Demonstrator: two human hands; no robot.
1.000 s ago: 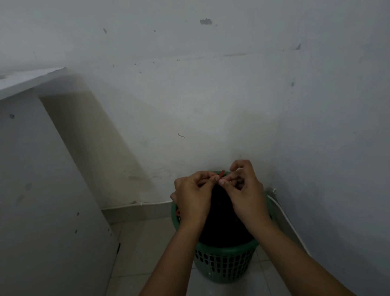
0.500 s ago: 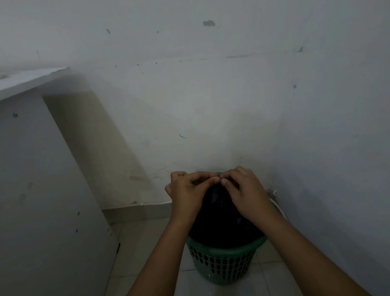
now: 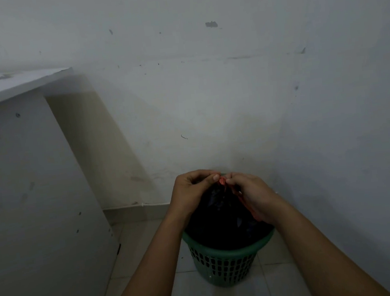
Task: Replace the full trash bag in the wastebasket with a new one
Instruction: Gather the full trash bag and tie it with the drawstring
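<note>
Currently both hands are pinching the red tie at the top of the black trash bag.

Left hand (image 3: 190, 192) is curling its fingers around the gathered bag neck just above the green wastebasket (image 3: 223, 264); right hand (image 3: 253, 196) is gripping the red drawstring (image 3: 222, 181), a strand running down along its palm. Black trash bag (image 3: 221, 220) is sitting inside the wastebasket, bulging above its rim. Wastebasket is standing on the tile floor (image 3: 146, 245), right of the white cabinet (image 3: 24, 191), near the wall (image 3: 207, 97).
</note>
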